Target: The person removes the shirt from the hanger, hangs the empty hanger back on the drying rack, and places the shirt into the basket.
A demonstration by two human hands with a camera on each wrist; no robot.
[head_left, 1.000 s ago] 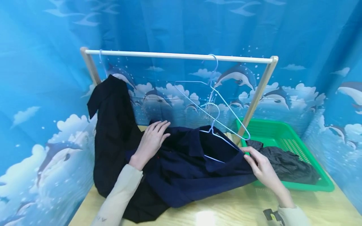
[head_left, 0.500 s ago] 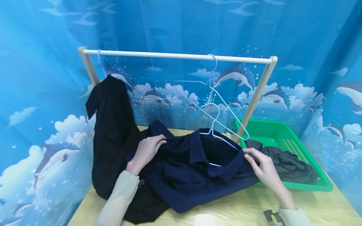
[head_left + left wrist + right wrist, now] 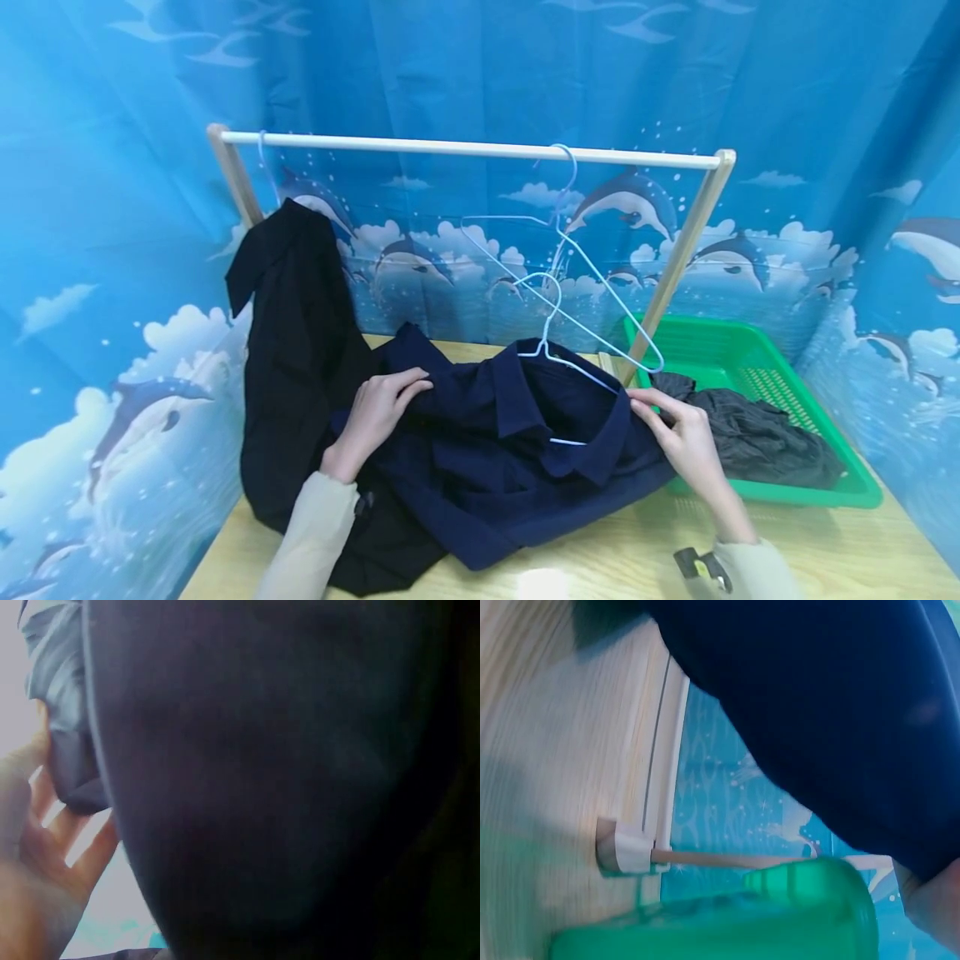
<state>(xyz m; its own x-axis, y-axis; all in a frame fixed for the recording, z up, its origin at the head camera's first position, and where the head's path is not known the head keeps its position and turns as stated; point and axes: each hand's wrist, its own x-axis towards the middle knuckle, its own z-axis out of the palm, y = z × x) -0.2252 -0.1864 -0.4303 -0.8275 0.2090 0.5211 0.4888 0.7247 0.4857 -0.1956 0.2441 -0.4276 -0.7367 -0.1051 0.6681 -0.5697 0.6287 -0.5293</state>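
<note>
Navy shirt (image 3: 495,467) lies bunched on the desk (image 3: 825,558), fitted over a white hanger (image 3: 558,354) whose lower wire is hidden inside the collar. It fills the left wrist view as a dark blur. The left hand (image 3: 375,412) pinches one shoulder with curled fingers; the right hand (image 3: 678,437) grips the other beside the green basket (image 3: 750,358).

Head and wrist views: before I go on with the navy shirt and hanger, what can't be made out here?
- Head view: the white wire hanger's lower part, hidden inside the navy blue polo shirt.
- Head view: the right hand's fingertips, tucked into the shirt's shoulder.
- Left wrist view: dark cloth fills the frame; only blurred fingers show.
- Right wrist view: blurred; the green plastic basket is cut off.
</note>
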